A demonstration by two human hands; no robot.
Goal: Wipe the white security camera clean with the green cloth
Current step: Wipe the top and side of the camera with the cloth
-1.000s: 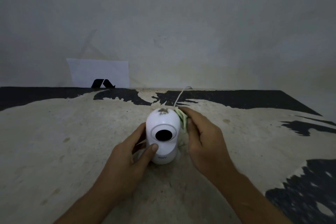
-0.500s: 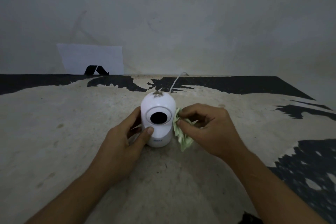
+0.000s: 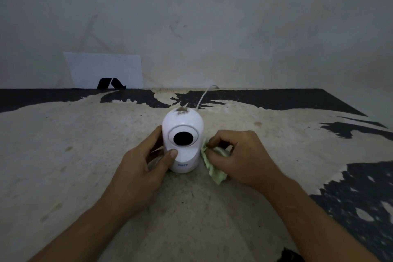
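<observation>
The white security camera (image 3: 182, 141) stands upright mid-worktop (image 3: 63, 155), a brown smudge (image 3: 181, 110) on its dome. The left hand (image 3: 140, 168) grips its left side, thumb on the front. Just right of the camera, the right hand (image 3: 240, 159) pinches the crumpled green cloth (image 3: 213, 171). A white cable (image 3: 204, 95) trails behind the camera.

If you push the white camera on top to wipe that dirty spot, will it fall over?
Probably not easily. The white security camera stands upright on a flat base, and the left hand grips its lower body. Its domed top looks smooth, so the green cloth may slide. The white cable behind could tug it if dragged.
</observation>
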